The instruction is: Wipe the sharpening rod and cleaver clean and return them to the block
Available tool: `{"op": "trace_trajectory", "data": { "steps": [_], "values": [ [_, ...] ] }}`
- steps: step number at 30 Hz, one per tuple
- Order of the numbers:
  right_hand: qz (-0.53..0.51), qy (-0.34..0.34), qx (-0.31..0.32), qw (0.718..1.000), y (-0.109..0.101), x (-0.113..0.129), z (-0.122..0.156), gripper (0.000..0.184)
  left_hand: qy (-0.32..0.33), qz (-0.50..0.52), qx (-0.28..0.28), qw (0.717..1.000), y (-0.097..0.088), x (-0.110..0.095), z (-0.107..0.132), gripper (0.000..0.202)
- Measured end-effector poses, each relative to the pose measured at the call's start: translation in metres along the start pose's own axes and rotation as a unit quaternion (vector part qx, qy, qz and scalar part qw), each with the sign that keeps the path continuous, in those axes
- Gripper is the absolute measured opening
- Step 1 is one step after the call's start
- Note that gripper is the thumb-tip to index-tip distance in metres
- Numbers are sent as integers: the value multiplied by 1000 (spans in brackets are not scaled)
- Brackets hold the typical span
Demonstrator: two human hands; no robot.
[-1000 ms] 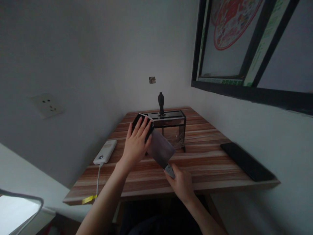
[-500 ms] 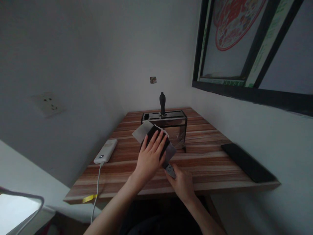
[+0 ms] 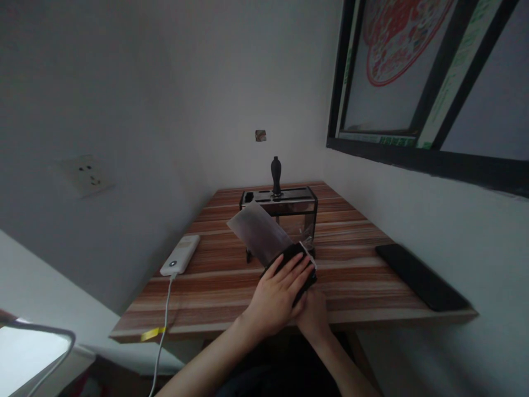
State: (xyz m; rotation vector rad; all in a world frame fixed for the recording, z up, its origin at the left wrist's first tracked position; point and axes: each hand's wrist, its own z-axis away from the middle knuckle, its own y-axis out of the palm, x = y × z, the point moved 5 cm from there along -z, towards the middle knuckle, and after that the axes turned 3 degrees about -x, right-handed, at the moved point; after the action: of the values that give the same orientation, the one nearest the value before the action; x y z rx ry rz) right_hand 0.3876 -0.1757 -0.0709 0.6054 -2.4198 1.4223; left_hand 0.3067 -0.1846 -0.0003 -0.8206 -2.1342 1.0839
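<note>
My right hand (image 3: 313, 315) is closed around the handle of a cleaver, which is hidden behind my left hand and a black cloth. The cleaver's wide metal blade (image 3: 261, 230) points up and to the left above the table. My left hand (image 3: 278, 295) lies over the black cloth (image 3: 292, 250), pressing it onto the blade's lower end near the handle, fingers stretched across it. A whitish edge shows along the cloth's right side. Behind the blade stands a knife block (image 3: 295, 207) with a black frame and slotted top. One black handle (image 3: 276, 175) sticks up from it.
On the wood-grain table (image 3: 347, 264), a white power bank (image 3: 181, 255) with a white cable (image 3: 166, 317) lies at left. A black phone-like slab (image 3: 421, 277) lies at right. Yellow tape (image 3: 152, 333) marks the front left edge. Walls close in the back and sides.
My left hand and the cloth have slid down and right along the blade towards the handle, baring most of the blade. My right hand stays at the handle.
</note>
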Motion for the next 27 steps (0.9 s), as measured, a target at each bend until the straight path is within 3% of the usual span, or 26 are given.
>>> {"op": "trace_trajectory", "data": {
  "steps": [8,19,27],
  "values": [
    [-33,11,22,999,-7,5,-2,17,-50,-47,-23,997,-5,12,-5,52],
    [-23,-3,-2,1000,-13,10,-1,15,-155,-85,-77,981,-42,77,-14,49],
    [-5,-11,-7,1000,-14,11,-1,14,-194,-90,-113,970,-56,116,-14,52]
  ]
}}
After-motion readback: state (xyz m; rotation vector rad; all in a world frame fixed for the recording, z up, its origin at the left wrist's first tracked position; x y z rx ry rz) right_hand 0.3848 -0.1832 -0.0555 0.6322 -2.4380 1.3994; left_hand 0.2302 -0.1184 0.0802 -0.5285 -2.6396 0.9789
